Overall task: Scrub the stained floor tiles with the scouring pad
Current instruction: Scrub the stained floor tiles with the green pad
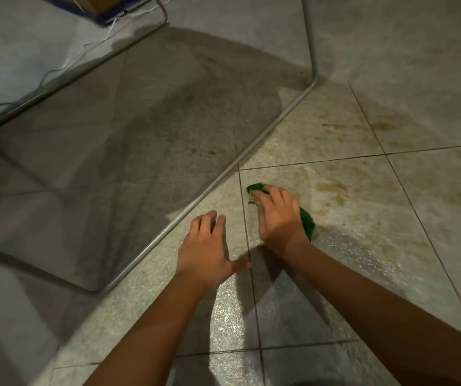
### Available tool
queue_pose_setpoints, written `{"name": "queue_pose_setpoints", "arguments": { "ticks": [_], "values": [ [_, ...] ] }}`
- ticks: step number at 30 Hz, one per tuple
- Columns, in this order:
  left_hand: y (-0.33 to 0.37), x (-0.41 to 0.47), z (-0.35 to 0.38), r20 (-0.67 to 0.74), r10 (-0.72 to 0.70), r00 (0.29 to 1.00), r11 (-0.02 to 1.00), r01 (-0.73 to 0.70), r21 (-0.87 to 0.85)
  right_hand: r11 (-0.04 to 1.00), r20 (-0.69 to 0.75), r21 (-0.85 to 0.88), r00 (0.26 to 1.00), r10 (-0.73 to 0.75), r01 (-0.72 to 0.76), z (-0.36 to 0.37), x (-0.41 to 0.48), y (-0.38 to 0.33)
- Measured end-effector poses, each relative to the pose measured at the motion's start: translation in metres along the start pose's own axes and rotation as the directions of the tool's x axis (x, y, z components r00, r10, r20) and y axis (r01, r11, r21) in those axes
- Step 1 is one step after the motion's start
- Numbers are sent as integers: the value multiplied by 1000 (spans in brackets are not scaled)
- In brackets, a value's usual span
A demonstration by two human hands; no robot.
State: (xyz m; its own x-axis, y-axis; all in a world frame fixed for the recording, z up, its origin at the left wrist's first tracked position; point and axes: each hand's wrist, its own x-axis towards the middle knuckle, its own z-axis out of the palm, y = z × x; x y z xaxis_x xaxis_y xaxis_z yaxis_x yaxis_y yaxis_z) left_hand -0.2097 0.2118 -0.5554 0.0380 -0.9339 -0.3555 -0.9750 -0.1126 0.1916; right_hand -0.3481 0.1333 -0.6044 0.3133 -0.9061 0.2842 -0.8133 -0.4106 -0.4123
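Right hand (pixel 278 215) grips the green scouring pad (pixel 308 222), fingers curled over it and pressing it onto the floor tile (pixel 363 246) just right of a grout line (pixel 244 207). Left hand (pixel 207 252) lies flat on the floor, fingers loose, holding nothing, bracing.

To do it well, I'd keep the pad flat, put weight through the palm and use short overlapping strokes toward the nearest brown stain (pixel 332 188), just right of the pad. Keep clear of the metal tube frame (pixel 251 151).

Count: 1 pad, 2 hands, at least 3 stain patches, 1 frame.
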Motion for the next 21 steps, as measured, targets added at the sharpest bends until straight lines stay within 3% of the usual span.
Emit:
{"name": "queue_pose_setpoints", "arguments": {
  "ticks": [5, 12, 16, 21],
  "values": [
    [-3, 1, 3, -34, 18, 999, 1000, -18, 1, 992, 46, -17, 991, -125, 126, 11, 5, -17],
    [-5, 1, 4, -53, 22, 998, 999, -24, -29, 996, 131, -70, 991, -40, 49, 10, 38, -21],
    [-5, 1, 5, -59, 26, 998, 999, -28, -30, 1000, 98, -14, 995, -11, 12, 8, 22, -15],
    [-5, 2, 5, -63, 33, 997, 999, -33, -12, 988, 87, -29, 985, -146, 149, 9, 6, -14]
  ]
}}
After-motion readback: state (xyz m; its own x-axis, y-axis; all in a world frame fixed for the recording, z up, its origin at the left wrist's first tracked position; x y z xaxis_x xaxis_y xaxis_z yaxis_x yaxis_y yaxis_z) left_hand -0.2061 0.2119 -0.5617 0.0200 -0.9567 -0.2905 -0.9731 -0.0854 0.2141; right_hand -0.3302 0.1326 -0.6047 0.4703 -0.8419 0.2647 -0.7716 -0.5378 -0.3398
